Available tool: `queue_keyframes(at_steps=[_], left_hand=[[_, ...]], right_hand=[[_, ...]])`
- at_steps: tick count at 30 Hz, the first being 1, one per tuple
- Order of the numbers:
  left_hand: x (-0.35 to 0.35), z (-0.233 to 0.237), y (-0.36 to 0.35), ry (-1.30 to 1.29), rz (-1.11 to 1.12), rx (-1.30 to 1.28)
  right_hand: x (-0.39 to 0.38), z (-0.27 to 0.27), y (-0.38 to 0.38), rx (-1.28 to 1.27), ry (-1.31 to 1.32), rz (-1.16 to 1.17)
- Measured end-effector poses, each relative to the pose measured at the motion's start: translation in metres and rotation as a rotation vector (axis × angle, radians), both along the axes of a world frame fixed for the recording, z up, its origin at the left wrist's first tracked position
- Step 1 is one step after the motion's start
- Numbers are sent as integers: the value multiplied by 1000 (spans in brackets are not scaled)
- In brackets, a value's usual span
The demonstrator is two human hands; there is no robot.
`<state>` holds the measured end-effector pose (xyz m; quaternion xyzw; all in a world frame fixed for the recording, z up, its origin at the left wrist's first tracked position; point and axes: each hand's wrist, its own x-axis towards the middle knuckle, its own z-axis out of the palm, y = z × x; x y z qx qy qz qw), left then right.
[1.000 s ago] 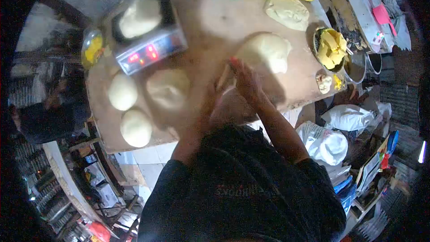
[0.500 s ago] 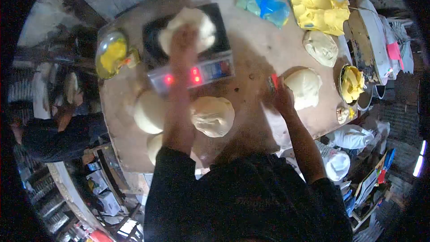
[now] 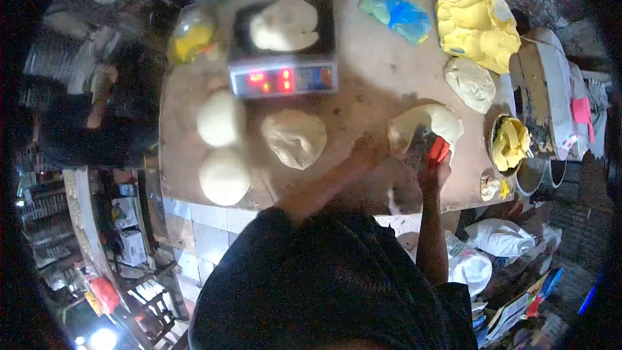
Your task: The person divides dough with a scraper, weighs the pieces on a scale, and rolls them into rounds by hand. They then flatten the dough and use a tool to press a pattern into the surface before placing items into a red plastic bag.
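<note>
A: Grip?
B: The fingers of the right hand point(image 3: 433, 167) are closed on a red scraper point(image 3: 435, 149), which is set against the lump point(image 3: 427, 122). The left hand point(image 3: 364, 154) is blurred, so its grip cannot be told.
A: Progress?
B: Three portions point(image 3: 221, 118) are laid on the worktop point(image 3: 369, 91) and one piece point(image 3: 285, 23) is on the scale point(image 3: 283, 79). The lump is judged mostly uncut.

Bare board point(image 3: 370, 94) between scale point(image 3: 283, 80) and dough lump point(image 3: 429, 120), 2 dough balls point(image 3: 221, 118) left

left hand point(image 3: 367, 151): stretched forward on a straight arm, blurred, grip unclear | right hand point(image 3: 433, 167): forearm upright, fingers curled tight
</note>
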<state>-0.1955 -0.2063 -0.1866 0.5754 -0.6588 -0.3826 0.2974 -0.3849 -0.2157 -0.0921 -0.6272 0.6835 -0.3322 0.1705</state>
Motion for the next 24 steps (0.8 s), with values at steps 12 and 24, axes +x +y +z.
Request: queue_keyframes(at_steps=[12,24], left_hand=[[1,-14,28,64,228,298],[264,158,-39,-272,810,-430]], right_hand=[[-51,-27,54,-6,-59,177],[48,-31,-8,8,-91,240]])
